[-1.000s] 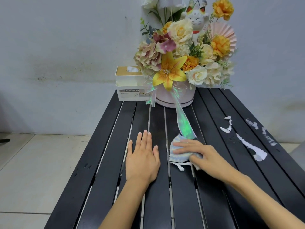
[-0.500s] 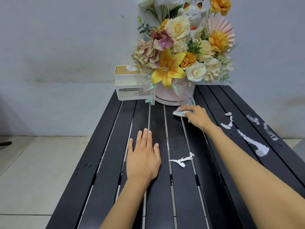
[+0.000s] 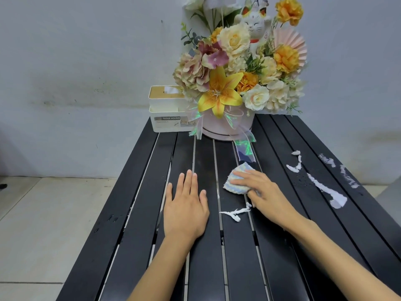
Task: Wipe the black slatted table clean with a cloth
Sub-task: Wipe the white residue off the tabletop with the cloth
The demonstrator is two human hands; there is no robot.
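The black slatted table (image 3: 138, 224) fills the view. My right hand (image 3: 264, 192) presses a small pastel striped cloth (image 3: 235, 181) flat on the middle slats, fingers spread over it. My left hand (image 3: 185, 205) lies flat and empty on the slats to the left of the cloth. A thin white smear (image 3: 235, 212) sits just in front of the cloth. More white smears (image 3: 327, 189) run across the right slats, with small ones (image 3: 295, 164) and faint ones (image 3: 347, 172) farther back.
A flower arrangement in a pale pink round box (image 3: 225, 124) stands at the table's far end, its iridescent ribbon (image 3: 244, 148) trailing toward the cloth. A white tissue holder (image 3: 168, 111) stands left of it. The wall is behind; a tiled floor (image 3: 43, 213) lies left.
My right hand pushed the cloth away to the flower box, then pulled it back toward me to mid-table. The white smear near the cloth was uncovered. My left hand stayed put.
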